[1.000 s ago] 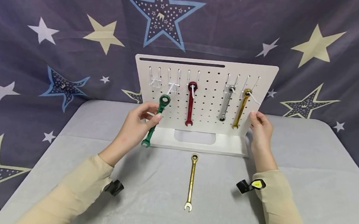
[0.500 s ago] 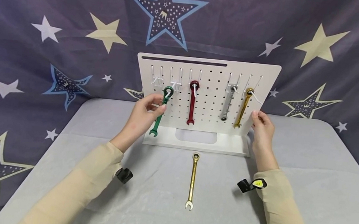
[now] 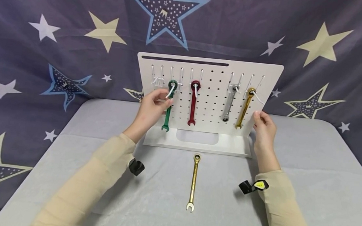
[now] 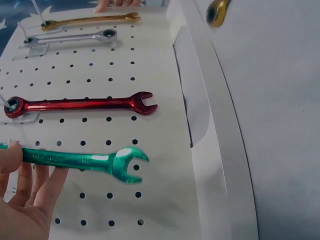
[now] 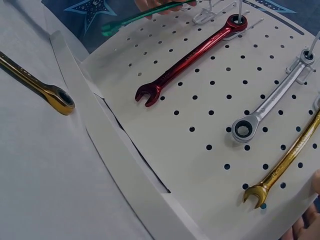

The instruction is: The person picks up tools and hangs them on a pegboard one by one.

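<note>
My left hand pinches a green ratchet wrench by its shaft, thumb in front. The wrench hangs nearly upright, its ring end around a white hook on the white pegboard. In the left wrist view its open jaw end stands a little off the board. My right hand grips the board's right edge, thumb in front and fingers behind. On other hooks hang a red wrench, a silver wrench and a gold wrench.
Another gold wrench lies on the grey tabletop, in front of the board's base. A bare hook sits at the board's far left. Behind the table hangs a star-patterned cloth.
My left hand has raised the green wrench up and to the right, and its ring end has gone onto the second hook from the left. The right hand keeps its place.
</note>
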`<state>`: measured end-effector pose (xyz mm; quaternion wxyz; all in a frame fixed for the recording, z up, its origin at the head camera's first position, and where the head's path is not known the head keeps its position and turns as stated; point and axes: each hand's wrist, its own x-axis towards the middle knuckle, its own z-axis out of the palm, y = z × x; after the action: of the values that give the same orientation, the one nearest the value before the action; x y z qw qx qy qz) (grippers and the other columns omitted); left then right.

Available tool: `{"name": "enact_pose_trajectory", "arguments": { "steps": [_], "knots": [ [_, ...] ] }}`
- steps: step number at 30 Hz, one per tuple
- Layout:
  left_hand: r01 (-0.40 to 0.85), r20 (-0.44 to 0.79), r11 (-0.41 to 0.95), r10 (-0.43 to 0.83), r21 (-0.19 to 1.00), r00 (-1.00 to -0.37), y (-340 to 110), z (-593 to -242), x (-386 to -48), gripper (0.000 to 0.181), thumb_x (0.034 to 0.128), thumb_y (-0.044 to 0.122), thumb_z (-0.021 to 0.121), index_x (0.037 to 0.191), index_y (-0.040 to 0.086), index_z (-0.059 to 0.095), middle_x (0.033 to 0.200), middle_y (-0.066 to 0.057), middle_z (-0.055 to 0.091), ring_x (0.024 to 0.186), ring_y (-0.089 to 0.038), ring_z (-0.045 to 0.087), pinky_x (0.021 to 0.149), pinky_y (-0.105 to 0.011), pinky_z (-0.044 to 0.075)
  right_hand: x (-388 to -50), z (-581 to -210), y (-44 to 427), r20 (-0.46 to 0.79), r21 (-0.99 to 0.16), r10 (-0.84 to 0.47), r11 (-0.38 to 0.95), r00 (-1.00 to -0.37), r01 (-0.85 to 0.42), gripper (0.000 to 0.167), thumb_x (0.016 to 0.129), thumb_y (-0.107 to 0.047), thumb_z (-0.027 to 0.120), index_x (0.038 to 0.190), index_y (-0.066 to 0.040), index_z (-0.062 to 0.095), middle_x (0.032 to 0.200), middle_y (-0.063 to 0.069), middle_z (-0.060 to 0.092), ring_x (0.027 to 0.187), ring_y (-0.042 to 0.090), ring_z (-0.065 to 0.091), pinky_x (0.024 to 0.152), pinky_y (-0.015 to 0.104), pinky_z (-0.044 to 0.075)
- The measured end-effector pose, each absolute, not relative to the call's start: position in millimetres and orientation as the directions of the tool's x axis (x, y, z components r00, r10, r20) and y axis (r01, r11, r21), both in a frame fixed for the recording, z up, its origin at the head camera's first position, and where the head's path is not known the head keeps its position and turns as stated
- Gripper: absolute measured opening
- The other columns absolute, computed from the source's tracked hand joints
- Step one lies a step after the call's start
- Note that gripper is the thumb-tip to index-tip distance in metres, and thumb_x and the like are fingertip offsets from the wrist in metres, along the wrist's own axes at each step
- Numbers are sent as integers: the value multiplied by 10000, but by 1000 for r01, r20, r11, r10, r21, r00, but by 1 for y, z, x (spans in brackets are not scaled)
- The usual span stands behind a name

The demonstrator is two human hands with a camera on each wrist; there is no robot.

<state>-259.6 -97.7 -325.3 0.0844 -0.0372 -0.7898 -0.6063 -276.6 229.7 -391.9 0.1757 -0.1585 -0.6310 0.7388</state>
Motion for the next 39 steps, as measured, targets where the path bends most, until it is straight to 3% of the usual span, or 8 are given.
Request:
{"name": "enact_pose_trajectory", "arguments": {
  "steps": [12,19,28,34,39],
  "knots": [
    [148,166,249,-56,957,-984,-89,-330,-275,274,933,43,680,1199,-8,636,1046,-125,654,836,-132,635,721,-300,580,-277,-396,231,-8,-996,469,-79,-883,-33,157,986,-251,622,1046,-111,582,949,-46,507,894,37,483,900,274,430],
    [152,173,270,-54,951,-983,-89,-336,-275,252,936,82,688,1167,-15,654,1002,-132,662,827,-152,643,772,-378,581,-275,-397,232,-9,-995,453,-92,-891,-36,142,987,-245,621,1026,-116,576,958,-38,498,902,38,480,921,294,418],
    [133,144,237,-29,962,-989,-91,-340,-269,317,959,95,662,1239,-44,611,1196,-207,647,1075,-291,651,865,-327,548,-275,-395,231,8,-998,451,-56,-893,-37,143,984,-250,628,1018,-119,584,933,-51,514,882,36,475,893,288,416],
    [109,126,208,-70,972,-990,-94,-341,-262,337,949,102,680,1268,10,628,1239,-145,640,1156,-250,621,945,-279,499,-276,-395,231,4,-997,453,-61,-892,-36,129,983,-258,628,998,-135,593,928,-59,516,888,41,472,885,281,408],
    [113,125,195,-51,974,-991,-98,-344,-249,322,960,95,660,1259,-19,620,1280,-136,621,1158,-250,613,929,-330,512,-276,-394,230,-1,-995,448,-88,-894,-44,117,977,-248,636,977,-140,591,929,-57,514,890,44,473,880,278,404]
  ]
}}
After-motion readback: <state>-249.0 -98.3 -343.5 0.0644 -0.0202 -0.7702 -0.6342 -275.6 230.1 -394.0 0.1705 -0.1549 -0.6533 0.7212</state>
